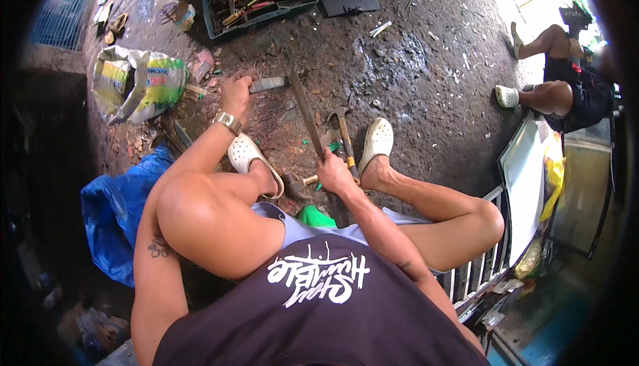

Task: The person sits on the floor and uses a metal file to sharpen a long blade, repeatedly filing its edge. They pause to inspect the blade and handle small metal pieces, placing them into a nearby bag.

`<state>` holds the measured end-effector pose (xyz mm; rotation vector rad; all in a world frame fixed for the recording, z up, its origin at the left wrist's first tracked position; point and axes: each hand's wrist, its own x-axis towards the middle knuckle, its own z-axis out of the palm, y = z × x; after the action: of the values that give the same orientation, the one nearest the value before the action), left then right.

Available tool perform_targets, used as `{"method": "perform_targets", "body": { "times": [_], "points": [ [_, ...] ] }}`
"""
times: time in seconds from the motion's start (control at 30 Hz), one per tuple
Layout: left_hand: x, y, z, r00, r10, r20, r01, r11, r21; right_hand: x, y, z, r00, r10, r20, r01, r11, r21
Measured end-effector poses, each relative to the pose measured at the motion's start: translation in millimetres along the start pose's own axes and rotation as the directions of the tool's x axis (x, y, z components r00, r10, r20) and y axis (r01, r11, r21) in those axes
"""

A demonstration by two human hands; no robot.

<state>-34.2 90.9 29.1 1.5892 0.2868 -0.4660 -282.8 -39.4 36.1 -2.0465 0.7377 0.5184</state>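
Blade (pixel 269 84), gripped by one end in the left hand (pixel 238 94), apparently to leave its length free, seems to meet the metal bar (pixel 307 112) over the floor (pixel 452 53), well in from its far edge. Right hand (pixel 335 174) wraps the bar's near end!

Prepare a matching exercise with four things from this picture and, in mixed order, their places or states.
1. Long, narrow, dark metal bar
2. Short, flat, grey metal blade
3. Bright blue sheet
4. Dark blue, rectangular toolbox

A. Open, tools inside
B. In the right hand
C. Crumpled, at the picture's left
D. In the left hand

Pairs: 1-B, 2-D, 3-C, 4-A
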Motion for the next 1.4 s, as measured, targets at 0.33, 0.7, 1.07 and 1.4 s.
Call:
{"method": "perform_targets", "body": {
  "times": [0.33, 0.7, 1.07, 1.4],
  "points": [
    [9, -23, -12, 0.992, 0.122, 0.023, -0.125, 0.98, 0.157, -22, -10, 2, 0.993, -0.071, -0.091, 0.077, 0.995, 0.067],
    [5, -26, -6, 0.994, 0.107, 0.033, -0.109, 0.991, 0.081, -21, -9, 17, 0.983, -0.097, -0.158, 0.11, 0.991, 0.076],
    [7, -28, -1, 0.972, 0.219, 0.086, -0.229, 0.964, 0.132, -25, -8, 23, 0.957, -0.144, -0.252, 0.181, 0.975, 0.13],
    [5, -25, -1, 0.986, 0.135, 0.095, -0.14, 0.989, 0.041, -22, -3, 15, 0.988, -0.064, -0.138, 0.075, 0.994, 0.078]
  ]
}}
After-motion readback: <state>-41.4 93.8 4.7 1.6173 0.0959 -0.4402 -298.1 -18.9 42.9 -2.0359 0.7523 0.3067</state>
